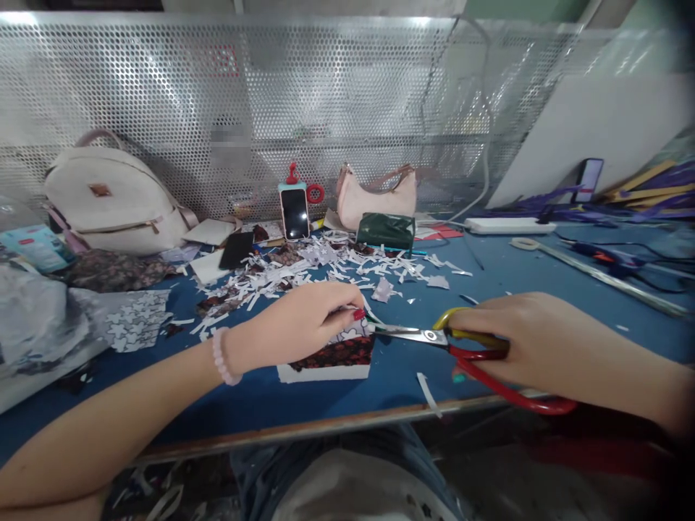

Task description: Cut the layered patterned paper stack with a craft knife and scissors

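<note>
Near the front edge of the blue table [543, 275], the left hand [304, 318] pinches a patterned paper piece [339, 354] between pressed-together fingers; the right hand [521, 340] grips red-and-yellow scissors [467, 347], fingers curled through the handles, blades meeting the paper's upper right edge; beyond, white paper scraps [326, 271] litter the middle; at the back edge stand a phone [295, 212], a pink handbag [374, 199] and, toward the left corner, a white backpack [114, 195].

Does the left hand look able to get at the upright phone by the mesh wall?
Probably not yet: the left hand is pinching the patterned paper, though only paper scraps lie toward the phone.
</note>
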Tool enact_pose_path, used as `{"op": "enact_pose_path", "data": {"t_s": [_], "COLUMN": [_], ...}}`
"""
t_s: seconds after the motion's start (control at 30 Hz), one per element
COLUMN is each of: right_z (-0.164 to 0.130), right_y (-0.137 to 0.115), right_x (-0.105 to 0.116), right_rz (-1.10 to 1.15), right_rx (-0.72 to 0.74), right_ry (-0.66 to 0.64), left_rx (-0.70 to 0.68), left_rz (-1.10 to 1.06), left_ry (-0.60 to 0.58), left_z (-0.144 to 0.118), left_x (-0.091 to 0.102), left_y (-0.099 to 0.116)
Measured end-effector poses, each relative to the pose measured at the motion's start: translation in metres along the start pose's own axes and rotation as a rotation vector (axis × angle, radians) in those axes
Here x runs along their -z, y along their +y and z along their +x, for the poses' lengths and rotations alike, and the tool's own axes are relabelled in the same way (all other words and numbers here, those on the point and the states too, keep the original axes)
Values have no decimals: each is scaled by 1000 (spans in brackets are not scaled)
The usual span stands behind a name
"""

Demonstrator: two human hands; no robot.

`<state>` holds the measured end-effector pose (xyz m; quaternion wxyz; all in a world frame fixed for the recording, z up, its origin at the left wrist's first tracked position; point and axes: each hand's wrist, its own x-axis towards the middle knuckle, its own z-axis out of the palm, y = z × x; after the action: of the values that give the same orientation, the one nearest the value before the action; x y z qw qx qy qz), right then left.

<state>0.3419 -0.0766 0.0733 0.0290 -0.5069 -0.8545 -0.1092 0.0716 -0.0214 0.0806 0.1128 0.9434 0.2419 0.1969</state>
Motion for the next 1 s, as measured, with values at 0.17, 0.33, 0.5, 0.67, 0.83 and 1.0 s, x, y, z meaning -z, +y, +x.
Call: {"op": "enact_pose_path", "data": {"t_s": [0.17, 0.33, 0.5, 0.67, 0.83, 1.0], "right_z": [7, 9, 8, 11, 18, 23], "right_y": [-1, 4, 10, 9, 5, 1], "right_x": [11, 15, 12, 9, 9, 10], "right_rz": [-4, -1, 19, 31, 19, 21], "right_rx": [15, 15, 17, 47, 67, 108], "right_ry": [-99, -138, -134, -143, -124, -78], "left_rx": [-26, -52, -47, -51, -42, -37], "left_rz": [-19, -38, -31, -63, -77, -76], "left_ry": [14, 21, 13, 11, -3, -13], "left_z": [-1, 0, -1, 0, 0, 0], "left_x": [0, 0, 0, -1, -1, 0], "left_y": [1, 1, 0, -1, -1, -2]}}
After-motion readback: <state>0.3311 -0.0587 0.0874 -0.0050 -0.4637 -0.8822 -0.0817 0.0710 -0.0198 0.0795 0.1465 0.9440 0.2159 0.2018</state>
